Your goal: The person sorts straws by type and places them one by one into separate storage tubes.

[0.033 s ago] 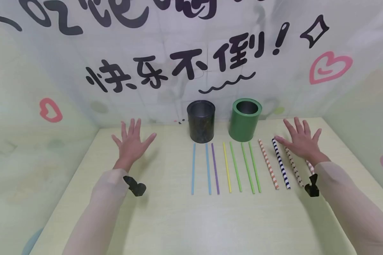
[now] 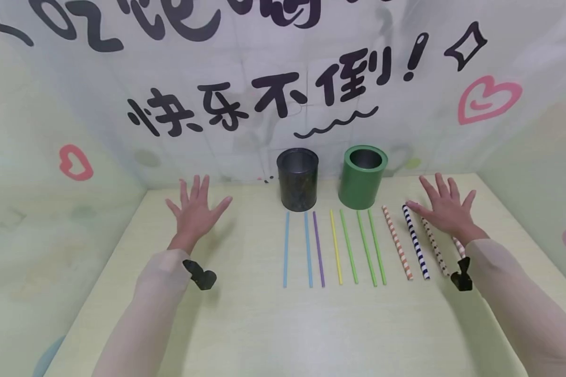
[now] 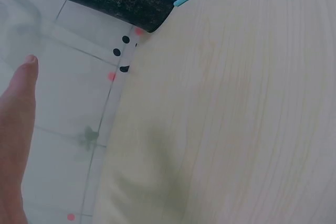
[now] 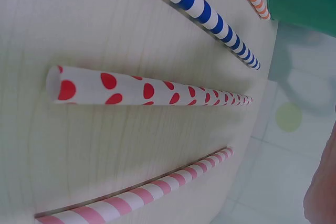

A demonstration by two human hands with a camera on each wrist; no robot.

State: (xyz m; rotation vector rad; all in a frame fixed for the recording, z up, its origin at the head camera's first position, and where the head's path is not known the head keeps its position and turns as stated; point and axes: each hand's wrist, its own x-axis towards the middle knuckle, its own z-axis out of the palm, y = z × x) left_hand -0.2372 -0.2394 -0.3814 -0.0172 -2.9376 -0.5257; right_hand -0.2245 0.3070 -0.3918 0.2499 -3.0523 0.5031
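My left hand [image 2: 194, 213] is held over the left part of the table with its fingers spread and nothing in them; its thumb [image 3: 17, 129] shows in the left wrist view. Fingers spread and holding nothing, my right hand [image 2: 447, 210] hovers over the paper straws at the right. Below it lie a blue-striped straw [image 2: 416, 243], a red-dotted straw [image 4: 149, 89] and a pink-striped straw [image 4: 157, 187], partly hidden in the head view. An orange-striped straw [image 2: 397, 243] lies left of these. Thin straws follow further left: several green [image 2: 366, 248], one yellow [image 2: 336, 248], one purple [image 2: 318, 250], two blue [image 2: 308, 251].
A black cup [image 2: 298, 183] and a green cup [image 2: 362, 180] stand upright at the back of the table [image 2: 283, 330], behind the thin straws. A printed cloth wall [image 2: 245, 63] rises behind them, with side panels left and right.
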